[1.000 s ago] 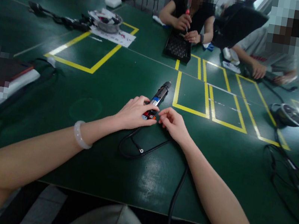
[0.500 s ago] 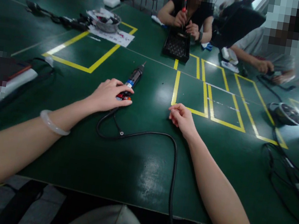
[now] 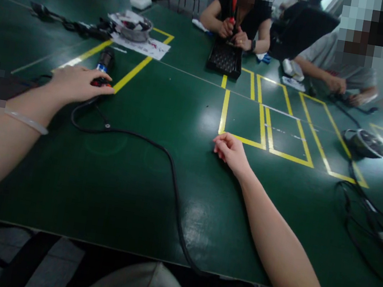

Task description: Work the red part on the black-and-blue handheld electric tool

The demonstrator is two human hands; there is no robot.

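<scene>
My left hand (image 3: 80, 84) is wrapped over an electric screwdriver (image 3: 105, 61) with a black body and a blue band. The tool lies at the left taped rectangle (image 3: 131, 75), its front end pointing away from me. From its back end a black cable (image 3: 161, 147) curves across the green table (image 3: 125, 196) and drops over the near edge. My right hand (image 3: 229, 150) rests on the table by the corner of another yellow rectangle, fingers curled together with nothing visible in them.
Across the table a person's hands (image 3: 235, 35) hold a red-handled screwdriver (image 3: 233, 5) over a black tray (image 3: 225, 60). A metal bowl (image 3: 135, 28) sits on paper at the back left. Another bowl (image 3: 371, 145) and loose cables (image 3: 367, 205) lie on the right.
My left hand has carried the electric screwdriver left and away from me into the left taped rectangle, and the cable has trailed after it. My right hand has hardly moved.
</scene>
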